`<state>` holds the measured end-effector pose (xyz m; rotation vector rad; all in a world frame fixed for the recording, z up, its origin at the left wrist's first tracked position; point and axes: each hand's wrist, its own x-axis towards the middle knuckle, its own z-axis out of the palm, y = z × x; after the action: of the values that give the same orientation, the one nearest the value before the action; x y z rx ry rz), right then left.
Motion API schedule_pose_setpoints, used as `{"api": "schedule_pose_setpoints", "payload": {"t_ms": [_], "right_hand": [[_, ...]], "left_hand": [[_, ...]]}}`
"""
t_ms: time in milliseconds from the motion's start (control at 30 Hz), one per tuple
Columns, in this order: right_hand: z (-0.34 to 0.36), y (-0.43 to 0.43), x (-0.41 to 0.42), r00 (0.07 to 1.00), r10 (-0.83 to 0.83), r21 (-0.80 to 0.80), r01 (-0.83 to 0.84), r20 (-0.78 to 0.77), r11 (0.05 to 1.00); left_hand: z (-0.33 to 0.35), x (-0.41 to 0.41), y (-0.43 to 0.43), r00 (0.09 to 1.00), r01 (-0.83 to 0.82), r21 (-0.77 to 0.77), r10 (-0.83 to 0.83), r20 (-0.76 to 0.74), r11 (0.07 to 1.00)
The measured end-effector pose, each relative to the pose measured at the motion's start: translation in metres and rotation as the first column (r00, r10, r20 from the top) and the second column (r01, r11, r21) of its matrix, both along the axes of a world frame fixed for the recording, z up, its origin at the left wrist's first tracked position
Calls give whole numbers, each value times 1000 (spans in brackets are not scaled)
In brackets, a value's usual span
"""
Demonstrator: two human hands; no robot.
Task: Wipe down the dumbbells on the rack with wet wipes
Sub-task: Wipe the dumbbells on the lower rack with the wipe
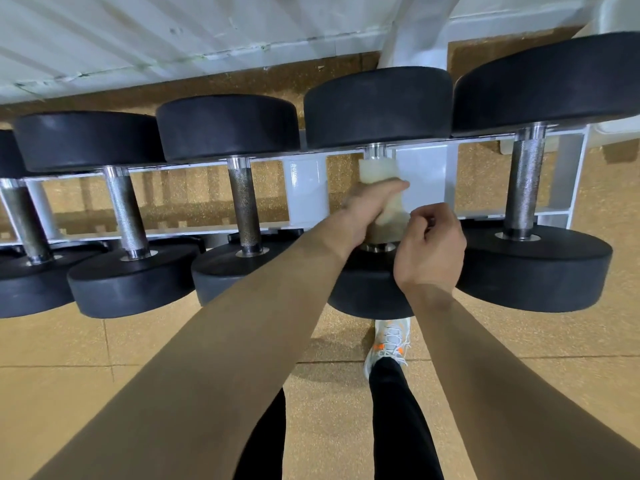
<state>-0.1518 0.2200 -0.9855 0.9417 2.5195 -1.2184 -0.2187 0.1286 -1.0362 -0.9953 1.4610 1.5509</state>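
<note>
Floor: tan speckled tiles (69, 358) run under the rack and up to a white panelled wall (138, 36) at the back.
Rack: white metal frame (306, 188), with its two rails carrying a row of black round-headed dumbbells laid side by side, handles pointing toward the person.
Dumbbell being wiped: the fourth from the left (377, 109) – its far head sits on the back rail, and its near head hangs over the front rail, partly hidden behind the wrists.
Wet wipe: a pale, crumpled wet wipe (372, 171) is wrapped round that dumbbell's steel handle, covering most of it; only bare metal collars show at each end.
Left hand: the left hand (367, 206) reaches in from the left and grips the wipe-covered handle, fingers curled round it from above, with fingertips showing on the right side.
Right hand: the right hand (429, 251) sits just beside the wipe's lower right edge, over the near head, fingers curled in toward the thumb – whether they pinch the wipe or only touch it cannot be told.
Neighbours: a larger dumbbell (540, 268) lies just to the right with its knurled handle bare; a smaller dumbbell (228, 126) lies to the left, with more beyond.
Below: a grey and orange shoe (389, 337) and a black trouser leg (398, 410) stand on the tiles under the arms.
</note>
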Motion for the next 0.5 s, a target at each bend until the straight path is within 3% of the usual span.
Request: {"api": "schedule_pose_setpoints", "payload": {"t_ms": [100, 167, 400, 500], "right_hand": [[-1, 0, 1, 1000, 3, -2, -3, -14, 1000], [-1, 1, 0, 1000, 7, 1, -7, -8, 1000], [-2, 6, -2, 983, 153, -32, -151, 102, 988], [2, 9, -1, 978, 210, -10, -210, -13, 978]], "left_hand": [[3, -12, -7, 994, -108, 216, 108, 12, 970], [6, -6, -9, 993, -118, 262, 120, 6, 958], [18, 29, -28, 946, 288, 75, -271, -179, 955], [41, 32, -34, 933, 333, 16, -327, -147, 943]]}}
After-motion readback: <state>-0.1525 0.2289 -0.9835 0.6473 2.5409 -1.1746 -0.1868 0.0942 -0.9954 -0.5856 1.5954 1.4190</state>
